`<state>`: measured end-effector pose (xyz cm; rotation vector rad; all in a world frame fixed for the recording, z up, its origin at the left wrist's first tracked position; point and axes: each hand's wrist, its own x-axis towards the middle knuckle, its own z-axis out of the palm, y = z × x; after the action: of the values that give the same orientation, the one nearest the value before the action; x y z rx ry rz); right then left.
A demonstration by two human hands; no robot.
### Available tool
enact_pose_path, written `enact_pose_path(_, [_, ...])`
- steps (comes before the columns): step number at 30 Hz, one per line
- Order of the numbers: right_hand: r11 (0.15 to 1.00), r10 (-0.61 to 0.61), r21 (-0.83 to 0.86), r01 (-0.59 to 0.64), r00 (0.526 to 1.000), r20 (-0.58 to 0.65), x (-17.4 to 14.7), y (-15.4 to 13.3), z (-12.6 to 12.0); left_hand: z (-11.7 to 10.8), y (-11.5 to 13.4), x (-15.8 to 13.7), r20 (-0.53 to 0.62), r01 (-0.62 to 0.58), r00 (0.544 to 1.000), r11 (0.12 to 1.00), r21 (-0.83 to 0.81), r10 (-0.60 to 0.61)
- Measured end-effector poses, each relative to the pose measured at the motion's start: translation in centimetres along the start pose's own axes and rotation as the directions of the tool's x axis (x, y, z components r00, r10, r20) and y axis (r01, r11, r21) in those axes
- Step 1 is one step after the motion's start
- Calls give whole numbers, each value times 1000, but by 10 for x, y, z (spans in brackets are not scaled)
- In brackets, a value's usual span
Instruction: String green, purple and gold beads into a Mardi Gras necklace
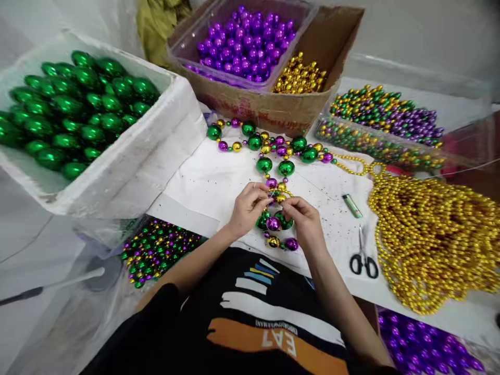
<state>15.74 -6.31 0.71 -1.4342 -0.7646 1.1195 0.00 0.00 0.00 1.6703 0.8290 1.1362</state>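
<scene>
A strand of green, gold and purple beads [273, 223] lies in the middle of the white-covered table, its large and small balls strung together. My left hand [248, 208] is closed in a pinch at the strand, beside small purple and gold beads. From the other side, the thumb and fingers of my right hand [304, 216] pinch the strand by a gold bead. The exact bit of string between my fingertips is too small to make out. Above my hands, the strand's large green beads [264, 165] spread out to both sides.
A white foam box of green beads [58, 200] stands left; a cardboard box [250, 107] holds purple and gold ones behind. At right are a clear bin of small beads [385, 117], gold bead chains [433, 234], a green lighter [352, 205] and black-handled scissors [364, 260].
</scene>
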Motion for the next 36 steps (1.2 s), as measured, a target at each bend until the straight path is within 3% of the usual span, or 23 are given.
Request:
enact_pose_path(6, [997, -55, -42, 63, 985, 163, 4, -4, 7, 5, 3, 0, 51, 91, 995, 992, -91, -87])
enact_pose_path(10, [939, -290, -190, 287, 957, 15, -1, -10, 8, 5, 6, 1, 67, 125, 991, 989, -78, -120])
enact_pose_path(13, [746, -583, -440, 500, 809, -69, -9, -16, 6, 5, 8, 1, 80, 125, 989, 991, -51, -121])
enact_pose_path(15, [580, -682, -545, 605, 727, 81, -11, -17, 5, 5, 9, 2, 88, 105, 991, 994, -22, -103])
enact_pose_path(17, [484, -648, -570, 664, 710, 277, -9, -15, 4, 5, 10, 2, 93, 77, 993, 997, 13, -78])
enact_pose_path(19, [480, -565, -581, 657, 738, 368, -6, -13, 2, 4, 12, 2, 109, 60, 992, 997, 43, -64])
enact_pose_path(24, [498, -452, -622, 604, 793, 408, -8, -9, -10, -11, 14, -7, 181, 131, 974, 991, 24, -133])
enact_pose_path(28, [454, -421, -745, 488, 855, 304, -10, 5, -29, -29, 11, -24, 23, 330, 943, 925, -189, -331])
enact_pose_path(30, [465, -360, -789, 400, 900, 244, -9, 15, -37, -33, 9, -33, 6, 442, 875, 796, -413, -484])
enact_pose_path(32, [516, -277, -795, 319, 940, 198, -7, 21, -43, -33, 7, -40, 86, 506, 806, 606, -614, -586])
enact_pose_path(34, [644, -176, -730, 229, 973, 150, -4, 23, -45, -30, 6, -43, 158, 504, 762, 421, -754, -628])
enact_pose_path(36, [841, -34, -530, 107, 989, 146, -2, 17, -46, -28, 6, -42, 172, 445, 736, 277, -852, -654])
